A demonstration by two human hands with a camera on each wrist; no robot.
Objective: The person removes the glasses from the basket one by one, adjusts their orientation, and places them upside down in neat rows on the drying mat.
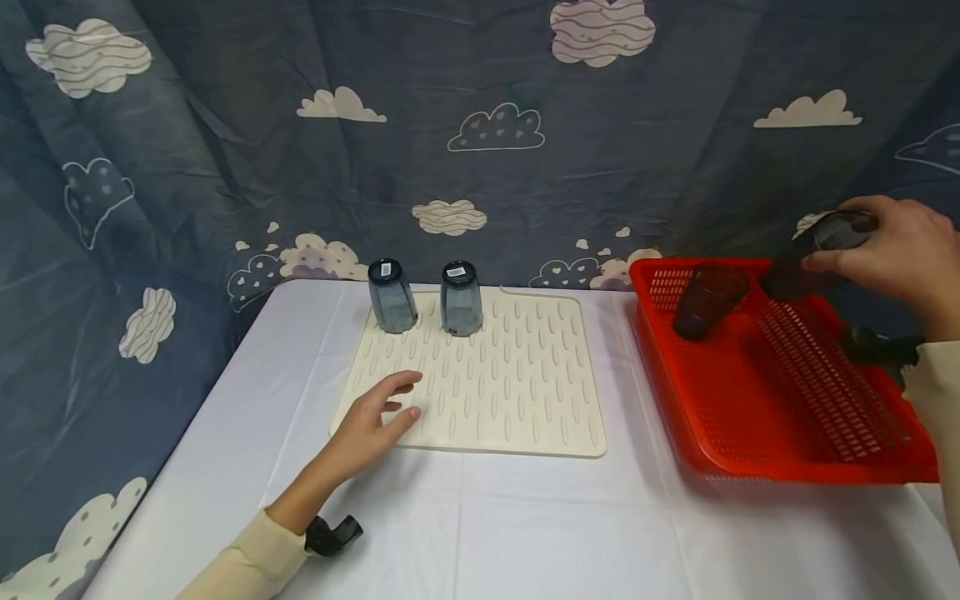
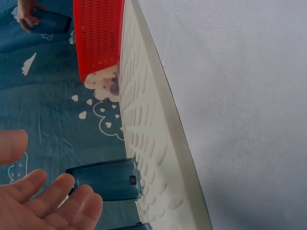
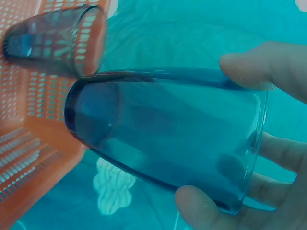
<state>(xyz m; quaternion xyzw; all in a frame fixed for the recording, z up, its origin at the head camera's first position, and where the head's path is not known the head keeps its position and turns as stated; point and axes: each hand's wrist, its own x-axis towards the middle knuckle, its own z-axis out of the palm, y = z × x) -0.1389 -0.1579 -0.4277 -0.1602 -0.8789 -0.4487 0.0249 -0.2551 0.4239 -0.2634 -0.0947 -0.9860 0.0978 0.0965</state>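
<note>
My right hand grips a dark blue-grey drinking glass around its rim end, tilted above the back right of a red basket. In the right wrist view, fingertips and thumb lie around the rim of that glass, its base pointing away from the palm. Another glass leans inside the basket at the back left. My left hand, fingers relaxed and holding nothing, hovers over the left front of a cream drying mat. Two glasses, one on the left and one beside it, stand upside down along the mat's back edge.
The white-clothed table carries the mat at its middle and the basket on the right. Behind it hangs a dark blue curtain with cloud prints, close to the back of the mat and basket.
</note>
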